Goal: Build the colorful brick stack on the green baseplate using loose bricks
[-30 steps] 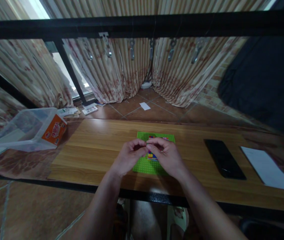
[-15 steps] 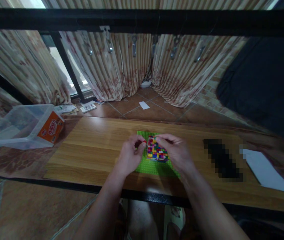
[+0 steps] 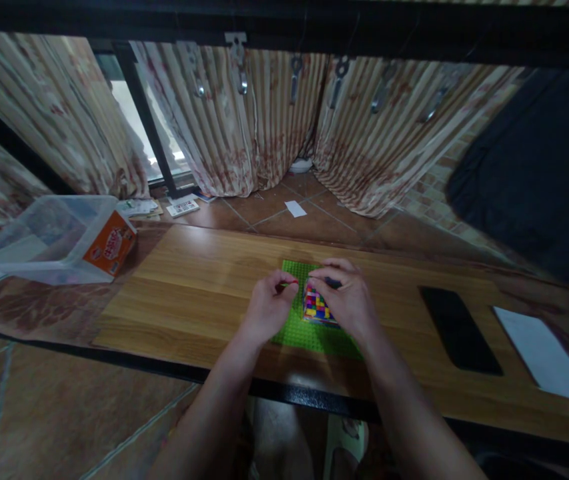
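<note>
A green studded baseplate point(image 3: 298, 333) lies on the wooden table. On it stands a block of small multicoloured toy bricks point(image 3: 318, 308), its right part covered by my right hand. My left hand point(image 3: 270, 303) is closed at the block's left side, with a small red brick point(image 3: 294, 283) pinched between thumb and index finger. My right hand point(image 3: 349, 297) reaches over the block, thumb and fingertips together at its far left corner. Whatever sits between those fingertips is too small to make out.
A flat black phone-like slab point(image 3: 460, 330) and a white sheet point(image 3: 547, 353) lie to the right on the table point(image 3: 189, 293). At the left stands a clear plastic bin point(image 3: 59, 270) with an orange label. Curtains point(image 3: 269, 127) hang beyond the table.
The view has shifted slightly, moving the scene right. My right hand now covers more of the block, its fingers bunched at the far left corner. My left hand keeps its pinch.
</note>
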A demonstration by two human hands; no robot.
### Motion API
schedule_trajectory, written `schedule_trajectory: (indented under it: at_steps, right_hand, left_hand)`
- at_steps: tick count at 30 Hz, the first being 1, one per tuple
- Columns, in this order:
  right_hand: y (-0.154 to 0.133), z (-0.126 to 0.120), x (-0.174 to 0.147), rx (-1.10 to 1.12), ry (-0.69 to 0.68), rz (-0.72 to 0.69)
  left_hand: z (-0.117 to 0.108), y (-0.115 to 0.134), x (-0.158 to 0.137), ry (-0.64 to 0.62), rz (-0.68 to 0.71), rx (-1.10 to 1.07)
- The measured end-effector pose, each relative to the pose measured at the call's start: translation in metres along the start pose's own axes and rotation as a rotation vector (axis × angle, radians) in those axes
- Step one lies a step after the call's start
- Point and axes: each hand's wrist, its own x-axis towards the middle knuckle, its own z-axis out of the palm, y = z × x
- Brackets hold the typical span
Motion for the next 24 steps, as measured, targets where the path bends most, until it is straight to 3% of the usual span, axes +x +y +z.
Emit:
schedule_trajectory:
  at_steps: [9, 19, 24]
  right_hand:
    - [0.001, 0.006, 0.001, -0.025, -0.004, 0.05]
    - [0.005, 0.005, 0.002, 0.052, -0.015, 0.083]
    - [0.008, 0.001, 0.003, 0.13, -0.036, 0.167]
  left_hand:
    - [0.013, -0.002, -0.001, -0.076, -0.005, -0.228]
    - [0.015, -0.003, -0.002, -0.082, 0.039, -0.199]
    - [0.015, 0.001, -0.004, -0.083, 0.045, -0.163]
